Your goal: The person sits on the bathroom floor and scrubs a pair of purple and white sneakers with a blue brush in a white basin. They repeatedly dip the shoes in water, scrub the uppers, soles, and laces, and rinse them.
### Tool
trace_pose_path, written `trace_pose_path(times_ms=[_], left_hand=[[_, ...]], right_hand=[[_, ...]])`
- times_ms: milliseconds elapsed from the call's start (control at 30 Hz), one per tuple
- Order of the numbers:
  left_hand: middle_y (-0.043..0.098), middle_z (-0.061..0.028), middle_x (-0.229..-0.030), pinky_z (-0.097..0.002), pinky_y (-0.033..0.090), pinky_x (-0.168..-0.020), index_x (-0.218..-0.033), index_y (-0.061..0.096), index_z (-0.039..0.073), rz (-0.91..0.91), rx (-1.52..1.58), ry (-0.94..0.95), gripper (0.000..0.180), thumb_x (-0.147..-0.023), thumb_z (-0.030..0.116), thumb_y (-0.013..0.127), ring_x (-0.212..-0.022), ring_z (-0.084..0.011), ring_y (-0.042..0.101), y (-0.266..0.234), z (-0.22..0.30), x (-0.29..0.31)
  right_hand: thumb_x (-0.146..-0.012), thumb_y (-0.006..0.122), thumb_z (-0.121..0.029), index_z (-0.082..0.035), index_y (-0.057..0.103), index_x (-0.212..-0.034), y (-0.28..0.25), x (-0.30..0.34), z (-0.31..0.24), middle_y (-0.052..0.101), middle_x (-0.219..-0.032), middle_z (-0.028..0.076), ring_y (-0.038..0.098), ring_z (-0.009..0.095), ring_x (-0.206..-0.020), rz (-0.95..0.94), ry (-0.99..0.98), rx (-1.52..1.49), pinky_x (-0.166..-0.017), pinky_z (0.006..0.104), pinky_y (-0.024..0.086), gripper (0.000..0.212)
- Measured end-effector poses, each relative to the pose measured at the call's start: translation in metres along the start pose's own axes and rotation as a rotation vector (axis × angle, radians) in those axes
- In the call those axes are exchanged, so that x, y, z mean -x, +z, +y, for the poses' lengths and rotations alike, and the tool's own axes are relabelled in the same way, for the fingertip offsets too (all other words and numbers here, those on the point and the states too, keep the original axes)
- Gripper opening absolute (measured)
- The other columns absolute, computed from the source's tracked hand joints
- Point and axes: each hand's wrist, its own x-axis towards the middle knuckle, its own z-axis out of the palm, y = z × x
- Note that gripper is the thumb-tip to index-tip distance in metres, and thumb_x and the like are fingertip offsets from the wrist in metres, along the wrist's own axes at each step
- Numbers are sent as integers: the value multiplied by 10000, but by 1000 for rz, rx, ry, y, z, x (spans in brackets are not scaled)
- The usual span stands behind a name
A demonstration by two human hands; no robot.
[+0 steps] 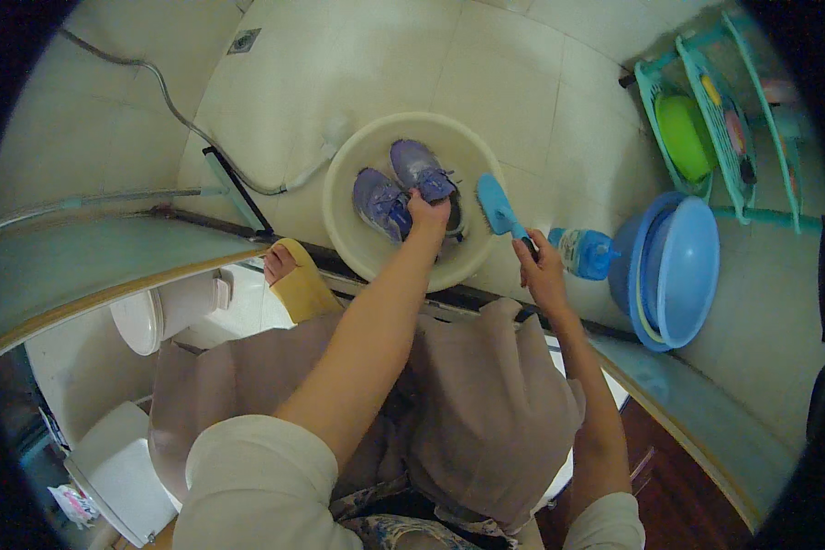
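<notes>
Two purple-blue lace-up shoes lie in a cream basin (339, 220) on the tiled floor. The left shoe (376, 197) rests by the basin's left side. My left hand (429, 213) is closed on the right shoe (417, 163), near its ankle opening; the fingertips are partly hidden. My right hand (543, 270) grips the dark handle end of a blue scrubbing brush (495, 203). The brush head is held at the basin's right rim, apart from the shoes. Close beside my right hand stands a blue bottle (587, 254) with a label.
Nested blue basins (687, 270) lean at the right, below a teal shelf rack (706, 110) holding a green bowl (683, 137). A shower hose (170, 105) runs along the left to a shower head (312, 170). A glass door's low track passes between me and the basin; my foot in a yellow slipper (304, 284) is near it.
</notes>
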Motion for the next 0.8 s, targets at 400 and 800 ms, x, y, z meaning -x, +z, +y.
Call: trace_pose_path(times_ms=[400,800], left_hand=[[524,-113,-1157,-400,387,-937,-1172,439,37,-495,-319,-383,395,-950,333,300,-1048,-253,510,179,2,172],[449,-170,-1254,-444,316,-1007,-1255,361,10,-535,-766,-369,500,-946,376,222,-1157,-313,435,284,115,260]], right_hand=[[-813,581,-200,-291,425,-1276,-35,2,-74,567,-682,58,564,246,-541,552,-614,650,-509,365,462,497],[-821,560,-277,-345,364,-1299,-22,45,-148,526,-568,55,559,218,-481,685,-839,739,-429,350,450,522]])
